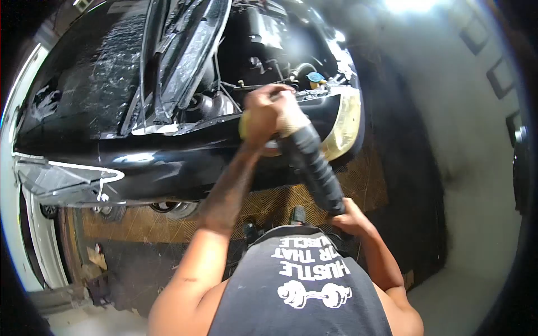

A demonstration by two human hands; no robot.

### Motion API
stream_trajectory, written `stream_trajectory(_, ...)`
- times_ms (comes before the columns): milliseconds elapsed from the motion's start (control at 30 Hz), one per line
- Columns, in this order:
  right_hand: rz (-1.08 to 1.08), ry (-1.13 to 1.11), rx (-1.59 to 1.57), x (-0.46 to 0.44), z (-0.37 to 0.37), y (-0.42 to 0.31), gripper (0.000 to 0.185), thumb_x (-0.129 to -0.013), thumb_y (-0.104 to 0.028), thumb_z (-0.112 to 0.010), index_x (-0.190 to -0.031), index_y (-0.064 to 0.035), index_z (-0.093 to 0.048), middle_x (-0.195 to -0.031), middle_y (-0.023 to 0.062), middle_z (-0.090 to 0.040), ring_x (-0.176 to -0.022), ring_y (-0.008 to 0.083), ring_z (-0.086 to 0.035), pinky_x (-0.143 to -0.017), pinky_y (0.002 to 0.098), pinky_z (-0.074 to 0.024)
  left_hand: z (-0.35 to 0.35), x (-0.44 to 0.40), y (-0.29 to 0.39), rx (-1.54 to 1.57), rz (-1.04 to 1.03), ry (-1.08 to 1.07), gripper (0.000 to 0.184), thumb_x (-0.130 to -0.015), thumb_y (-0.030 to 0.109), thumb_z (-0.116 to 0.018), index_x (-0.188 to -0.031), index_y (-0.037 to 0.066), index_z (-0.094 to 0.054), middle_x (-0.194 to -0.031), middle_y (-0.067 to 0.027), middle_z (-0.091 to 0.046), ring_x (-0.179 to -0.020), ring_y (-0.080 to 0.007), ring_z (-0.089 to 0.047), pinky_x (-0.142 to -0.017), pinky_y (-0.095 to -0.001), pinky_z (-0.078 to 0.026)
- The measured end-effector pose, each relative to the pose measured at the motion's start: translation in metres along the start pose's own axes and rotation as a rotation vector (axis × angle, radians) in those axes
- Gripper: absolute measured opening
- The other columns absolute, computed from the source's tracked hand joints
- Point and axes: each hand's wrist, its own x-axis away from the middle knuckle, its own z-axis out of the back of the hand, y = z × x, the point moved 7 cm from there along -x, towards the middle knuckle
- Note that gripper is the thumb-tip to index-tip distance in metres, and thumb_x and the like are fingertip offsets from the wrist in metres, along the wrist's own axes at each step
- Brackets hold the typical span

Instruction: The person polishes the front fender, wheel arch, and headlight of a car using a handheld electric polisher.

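A black power tool (311, 159) with a pale front section is held over the fender (207, 168) of a black car, beside the yellowed headlight (348, 120). Around the tool's front end, near the fender's upper edge, my left hand (264, 115) is closed. At the rear end of the tool, close to my body, my right hand (351, 217) grips the dark handle. A yellow edge (244, 125) shows beside my left hand; most of the tool's head is hidden behind the hand.
The car's hood (185, 61) is raised, with the engine bay (263, 56) exposed and a blue cap (316, 77) near the headlight. Below the fender is a wheel (182, 209). Patterned brown flooring (269, 203) lies underfoot, and a grey wall (471, 140) stands at the right.
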Motion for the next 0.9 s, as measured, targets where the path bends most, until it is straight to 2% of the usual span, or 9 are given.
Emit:
stream_trajectory(100,0.062,0.081,-0.099,-0.009,0.029,0.039,0.029,-0.07,-0.007,-0.069,-0.098,0.0008,-0.065,-0.08,0.0024,-0.065,-0.064,0.0125,-0.057,-0.059,0.03,-0.048,-0.076,-0.021,-0.022,-0.349,-0.38,0.073,0.02,-0.084,0.01,-0.062,-0.092,-0.001,-0.076,-0.089,-0.0137,-0.075,-0.08,-0.0186,-0.072,-0.076,-0.0318,-0.056)
stream_trajectory(200,0.076,0.051,-0.266,-0.015,0.034,0.072,0.035,-0.068,-0.001,-0.064,-0.103,0.0008,-0.066,-0.089,0.0048,-0.066,-0.078,0.016,-0.062,-0.065,0.0309,-0.0513,-0.093,-0.019,-0.018,-0.161,-0.116,-0.041,0.017,-0.083,0.013,-0.066,-0.09,0.001,-0.076,-0.086,-0.0158,-0.075,-0.079,-0.0224,-0.073,-0.075,-0.0337,-0.056)
stream_trajectory(233,0.112,0.104,-0.279,-0.026,0.036,0.1,0.04,-0.069,-0.001,-0.067,-0.108,0.0005,-0.07,-0.093,0.0019,-0.068,-0.077,0.0123,-0.06,-0.072,0.028,-0.0493,-0.082,-0.014,-0.014,-0.198,-0.147,0.001,0.017,-0.082,0.014,-0.067,-0.09,0.001,-0.075,-0.085,-0.0157,-0.075,-0.078,-0.0223,-0.073,-0.074,-0.0337,-0.056)
stream_trajectory(367,0.212,0.058,0.03,-0.035,0.006,0.062,0.021,-0.066,-0.008,-0.072,-0.082,0.0035,-0.064,-0.075,0.003,-0.064,-0.066,0.0107,-0.054,-0.06,0.0326,-0.0471,-0.005,0.026,0.012,-0.093,-0.101,0.113,0.017,-0.085,0.011,-0.066,-0.093,-0.002,-0.073,-0.082,-0.0116,-0.074,-0.075,-0.0159,-0.072,-0.069,-0.0295,-0.056)
stream_trajectory(433,0.233,-0.019,0.079,-0.03,-0.029,0.016,0.02,-0.068,-0.008,-0.07,-0.082,0.0044,-0.064,-0.071,0.0035,-0.064,-0.064,0.0114,-0.054,-0.059,0.0327,-0.0473,0.039,0.054,0.041,-0.066,-0.01,0.152,0.017,-0.086,0.008,-0.065,-0.096,-0.002,-0.073,-0.083,-0.0102,-0.074,-0.074,-0.0134,-0.071,-0.068,-0.0282,-0.057)
stream_trajectory(467,0.234,-0.024,0.071,-0.033,-0.041,0.009,0.019,-0.068,-0.007,-0.069,-0.082,0.0048,-0.064,-0.07,0.0036,-0.064,-0.063,0.0116,-0.055,-0.059,0.0329,-0.048,0.061,0.062,0.043,-0.091,-0.111,0.176,0.016,-0.087,0.007,-0.065,-0.097,-0.002,-0.073,-0.087,-0.0117,-0.074,-0.078,-0.0138,-0.071,-0.071,-0.0286,-0.057)
stream_trajectory(633,0.29,-0.164,0.213,-0.068,-0.111,-0.01,0.037,-0.072,-0.015,-0.082,-0.101,0.0055,-0.07,-0.09,0.0131,-0.075,-0.085,0.0126,-0.066,-0.079,0.0329,-0.0557,0.167,0.128,0.063,-0.066,-0.482,0.294,0.015,-0.09,0.003,-0.063,-0.1,-0.006,-0.07,-0.097,-0.0146,-0.074,-0.087,-0.0178,-0.071,-0.079,-0.033,-0.057)
stream_trajectory(800,0.345,-0.219,0.324,-0.085,-0.186,-0.055,0.043,-0.073,-0.017,-0.083,-0.107,0.0056,-0.07,-0.097,0.0138,-0.076,-0.091,0.0161,-0.07,-0.084,0.0337,-0.0556,0.258,0.162,0.083,-0.11,-0.546,0.345,0.015,-0.091,0.003,-0.062,-0.099,-0.007,-0.069,-0.1,-0.0183,-0.074,-0.093,-0.0225,-0.07,-0.087,-0.036,-0.055)
stream_trajectory(900,0.316,-0.217,0.419,-0.092,-0.23,-0.085,0.044,-0.075,-0.02,-0.08,-0.113,-0.0002,-0.07,-0.098,0.0189,-0.076,-0.094,0.0189,-0.073,-0.085,0.0346,-0.0556,0.307,0.169,0.094,-0.123,-0.535,0.361,0.015,-0.091,0.003,-0.064,-0.099,-0.007,-0.07,-0.1,-0.0178,-0.074,-0.094,-0.0226,-0.07,-0.086,-0.0358,-0.055)
